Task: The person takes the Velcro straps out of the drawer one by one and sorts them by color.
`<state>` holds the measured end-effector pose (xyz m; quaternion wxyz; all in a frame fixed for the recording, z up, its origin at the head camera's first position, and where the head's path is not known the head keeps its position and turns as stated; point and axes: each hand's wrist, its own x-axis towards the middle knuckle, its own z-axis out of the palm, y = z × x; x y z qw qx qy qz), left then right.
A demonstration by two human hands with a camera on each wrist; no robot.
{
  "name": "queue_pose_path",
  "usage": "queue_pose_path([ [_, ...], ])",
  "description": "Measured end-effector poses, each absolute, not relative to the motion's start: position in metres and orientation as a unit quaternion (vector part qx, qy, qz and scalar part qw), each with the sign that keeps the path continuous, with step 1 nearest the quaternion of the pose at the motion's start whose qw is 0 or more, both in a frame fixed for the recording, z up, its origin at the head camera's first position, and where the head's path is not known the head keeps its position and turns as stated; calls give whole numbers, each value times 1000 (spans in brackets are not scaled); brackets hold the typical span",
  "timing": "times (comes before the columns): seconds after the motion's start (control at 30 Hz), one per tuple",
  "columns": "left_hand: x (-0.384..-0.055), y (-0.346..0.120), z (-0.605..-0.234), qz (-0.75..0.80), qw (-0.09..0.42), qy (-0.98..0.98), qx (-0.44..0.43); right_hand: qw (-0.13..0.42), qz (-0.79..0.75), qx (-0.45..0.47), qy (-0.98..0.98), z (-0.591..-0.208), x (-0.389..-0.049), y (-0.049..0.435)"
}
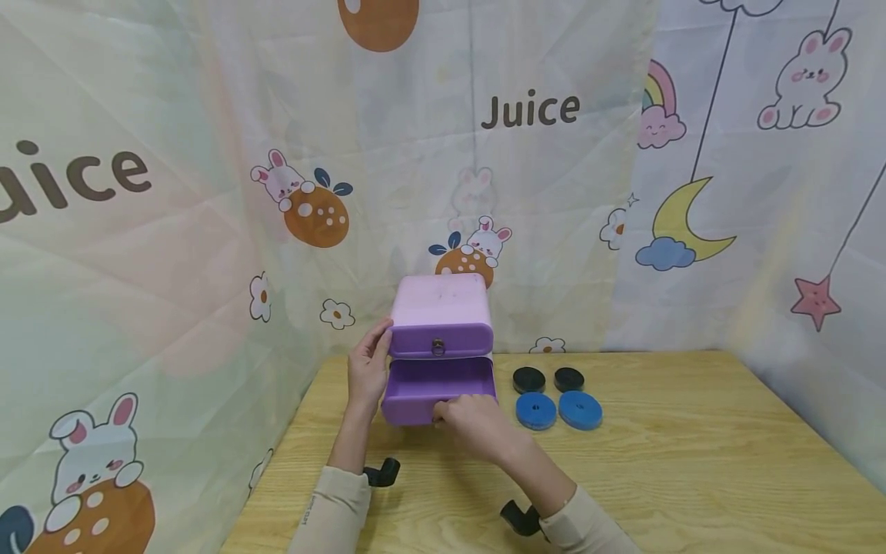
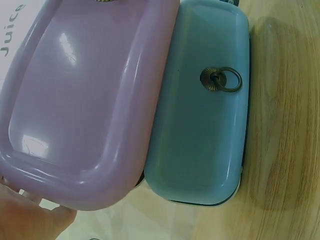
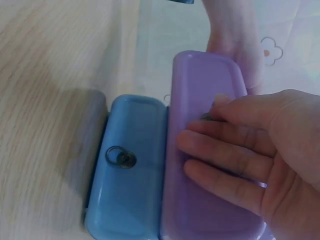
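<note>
From where I'm standing, left hand (image 1: 368, 373)'s fairly straight, bracing the drawer cabinet (image 1: 443, 298) on the table (image 1: 664, 462); right hand (image 1: 476, 423)'s pinching the open purple middle drawer (image 1: 408, 412)'s pull (image 3: 206, 116). I'd slide it dead level, no yanking.

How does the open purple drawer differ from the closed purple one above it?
The open drawer juts forward, its inside showing; the closed drawer sits pushed in. The right hand is at the open drawer's front, while the left hand is beside the closed drawer's edge. In the head view, the closed drawer's metal pull shows; the right hand hides the open drawer's front centre. Both fronts are purple.
</note>
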<state>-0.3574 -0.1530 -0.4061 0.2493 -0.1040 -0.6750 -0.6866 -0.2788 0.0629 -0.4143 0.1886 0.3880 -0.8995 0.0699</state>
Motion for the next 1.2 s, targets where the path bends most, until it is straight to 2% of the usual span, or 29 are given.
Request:
queue_pose_path([
  [0.2,-342,-148,-392,-678,247,-685,-101,188,127,382,-896,-420,-288,65],
  [0.93,-342,-144,-395,-673,260,-687,-85,230,238,379,-864,-438,-311,68],
  [1.2,-342,-144,-396,-676,267,-682,-83,228,251,365,-867,-439,-319,66],
])
